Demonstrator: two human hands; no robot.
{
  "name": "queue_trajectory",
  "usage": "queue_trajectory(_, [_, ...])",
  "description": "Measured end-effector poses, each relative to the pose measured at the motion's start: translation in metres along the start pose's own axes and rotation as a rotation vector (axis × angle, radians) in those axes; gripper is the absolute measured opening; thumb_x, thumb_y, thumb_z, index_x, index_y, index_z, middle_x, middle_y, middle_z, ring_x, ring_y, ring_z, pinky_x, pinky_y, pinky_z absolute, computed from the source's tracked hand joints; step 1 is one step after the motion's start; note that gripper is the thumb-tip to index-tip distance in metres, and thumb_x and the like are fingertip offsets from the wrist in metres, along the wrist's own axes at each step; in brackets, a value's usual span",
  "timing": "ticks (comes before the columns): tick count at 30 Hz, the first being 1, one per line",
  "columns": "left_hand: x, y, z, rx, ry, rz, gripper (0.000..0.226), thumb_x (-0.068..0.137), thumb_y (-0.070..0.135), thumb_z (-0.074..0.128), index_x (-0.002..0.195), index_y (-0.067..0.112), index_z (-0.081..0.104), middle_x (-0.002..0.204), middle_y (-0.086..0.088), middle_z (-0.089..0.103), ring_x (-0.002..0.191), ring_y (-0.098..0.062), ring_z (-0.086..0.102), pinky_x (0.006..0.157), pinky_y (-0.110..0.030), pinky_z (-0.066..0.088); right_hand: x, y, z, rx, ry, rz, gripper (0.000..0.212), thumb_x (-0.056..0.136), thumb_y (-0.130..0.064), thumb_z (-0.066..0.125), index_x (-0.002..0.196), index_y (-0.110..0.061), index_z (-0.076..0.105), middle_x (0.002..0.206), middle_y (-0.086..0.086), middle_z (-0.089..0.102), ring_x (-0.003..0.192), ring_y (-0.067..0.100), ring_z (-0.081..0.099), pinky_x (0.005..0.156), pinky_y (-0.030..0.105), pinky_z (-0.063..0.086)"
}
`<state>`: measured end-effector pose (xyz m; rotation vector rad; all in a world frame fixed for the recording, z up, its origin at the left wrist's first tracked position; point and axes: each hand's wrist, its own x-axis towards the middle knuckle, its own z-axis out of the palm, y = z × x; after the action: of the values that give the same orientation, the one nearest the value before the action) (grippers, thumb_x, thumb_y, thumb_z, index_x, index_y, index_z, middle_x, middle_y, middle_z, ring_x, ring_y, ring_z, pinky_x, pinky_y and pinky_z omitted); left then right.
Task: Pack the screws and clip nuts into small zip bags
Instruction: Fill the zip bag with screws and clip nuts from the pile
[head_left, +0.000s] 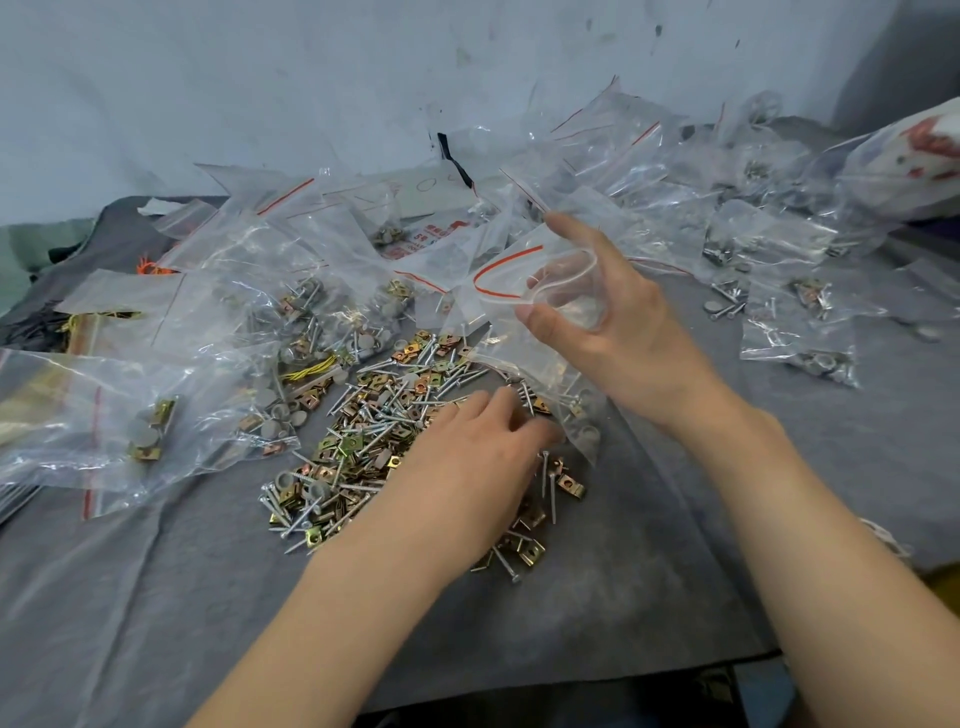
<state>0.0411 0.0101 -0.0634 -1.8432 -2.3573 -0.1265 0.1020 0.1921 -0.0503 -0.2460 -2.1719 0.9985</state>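
Note:
A loose pile of silver screws and brass-coloured clip nuts (363, 436) lies on the grey cloth in the middle. My left hand (478, 462) rests palm down on the pile's right side, fingers curled into the parts; what they hold is hidden. My right hand (597, 312) holds a small clear zip bag (519, 291) with a red strip above the pile, thumb and fingers spreading its mouth wide. The bag hangs down to the cloth with a few screws and clip nuts in its bottom.
Filled zip bags (150, 415) lie heaped at the left and back, more at the right (800, 332). Empty bags (613, 150) pile against the pale wall. The grey cloth (649, 597) covers the table, whose front edge runs along the bottom.

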Motion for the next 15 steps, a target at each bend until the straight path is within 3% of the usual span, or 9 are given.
queue_trajectory(5, [0.008,0.009,0.006,0.025,-0.051,0.046,0.041,0.101,0.031,0.048,0.14,0.041,0.042,0.122,0.0,0.045,0.115,-0.025,0.044,0.095,-0.038,0.038,0.001,-0.001,0.002,-0.007,0.003,-0.001,0.072,0.082,-0.062,0.066,0.146,-0.046,0.036,0.122,-0.019,0.063,0.104,0.005,0.065,0.097,0.04,0.051])
queue_trajectory(11, [0.012,0.001,-0.002,0.026,-0.16,-0.039,0.029,0.103,0.039,0.042,0.125,0.021,0.045,0.123,-0.001,0.045,0.12,-0.024,0.043,0.099,-0.039,0.039,0.001,0.001,0.002,-0.011,0.006,-0.004,0.071,0.083,-0.059,0.067,0.145,-0.047,0.035,0.126,-0.02,0.061,0.105,0.005,0.065,0.097,0.04,0.051])
queue_trajectory(15, [0.009,-0.005,-0.012,-0.201,-0.169,-0.04,0.021,0.099,0.035,0.051,0.112,0.019,0.053,0.113,0.003,0.053,0.109,-0.018,0.051,0.095,-0.038,0.044,0.001,0.001,0.0,-0.008,0.003,0.003,0.07,0.084,-0.06,0.067,0.145,-0.049,0.035,0.125,-0.019,0.062,0.107,0.006,0.064,0.096,0.042,0.052])
